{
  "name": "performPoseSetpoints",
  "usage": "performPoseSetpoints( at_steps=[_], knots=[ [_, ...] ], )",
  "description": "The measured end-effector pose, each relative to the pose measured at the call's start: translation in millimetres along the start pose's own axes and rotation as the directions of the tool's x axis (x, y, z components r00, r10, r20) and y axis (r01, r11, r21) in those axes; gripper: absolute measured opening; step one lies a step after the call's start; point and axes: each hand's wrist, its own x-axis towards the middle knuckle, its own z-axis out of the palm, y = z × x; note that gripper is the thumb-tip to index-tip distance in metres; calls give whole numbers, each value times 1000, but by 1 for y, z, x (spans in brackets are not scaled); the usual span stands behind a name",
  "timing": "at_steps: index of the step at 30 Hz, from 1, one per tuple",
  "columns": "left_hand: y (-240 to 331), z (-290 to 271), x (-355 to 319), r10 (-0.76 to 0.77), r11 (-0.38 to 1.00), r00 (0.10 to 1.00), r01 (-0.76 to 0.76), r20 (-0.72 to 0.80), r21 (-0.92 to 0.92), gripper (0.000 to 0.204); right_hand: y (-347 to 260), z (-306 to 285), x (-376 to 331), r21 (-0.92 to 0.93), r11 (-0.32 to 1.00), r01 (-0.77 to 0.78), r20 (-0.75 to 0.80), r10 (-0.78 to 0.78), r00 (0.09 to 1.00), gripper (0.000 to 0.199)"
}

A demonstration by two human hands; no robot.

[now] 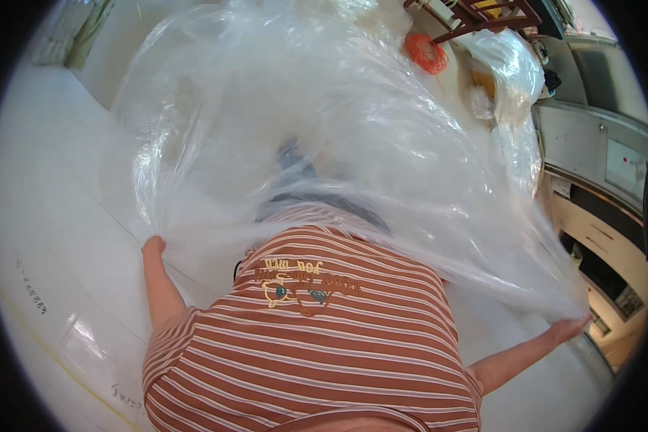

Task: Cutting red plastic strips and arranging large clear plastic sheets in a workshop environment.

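A large sheet of clear plastic film (288,93) billows out in front of me, spread between my outstretched arms. My left hand (153,245) is closed on its gathered edge at the left. Far out to the right, my right hand (573,328) grips another part of the edge, which is pulled taut across my waist. Through the film my dark trousers (324,201) show only hazily. The fingers of both hands are small and partly hidden by the film.
A coil of orange-red string (425,53) lies beyond the film, beside a dark wooden chair (475,18). More crumpled plastic (511,68) hangs at the upper right. Metal cabinets (590,140) line the right side. On the left is a pale surface (50,187) with a yellow line and handwriting.
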Motion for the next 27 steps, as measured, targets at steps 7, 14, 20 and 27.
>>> performPoseSetpoints(
  at_steps=[7, 14, 20, 27],
  knots=[
    [212, -88, 4, 339, 924, 833, -381, -437, -10, 34, -112, -63, 94, 94, 979, 179, 109, -189, 976, 33],
    [355, -204, -84, 396, 178, 222, -970, -891, -163, 32, -144, -74, 99, -151, 880, 451, 238, -410, 880, 34],
    [505, -210, -94, 639, 127, 31, -990, -768, 66, 33, -155, -76, 88, -186, 816, 547, 356, -463, 812, 33],
    [526, -128, -17, 872, 426, 360, -892, -331, 152, 29, -140, -28, 78, -160, 752, 640, 481, -506, 715, 33]
  ],
)
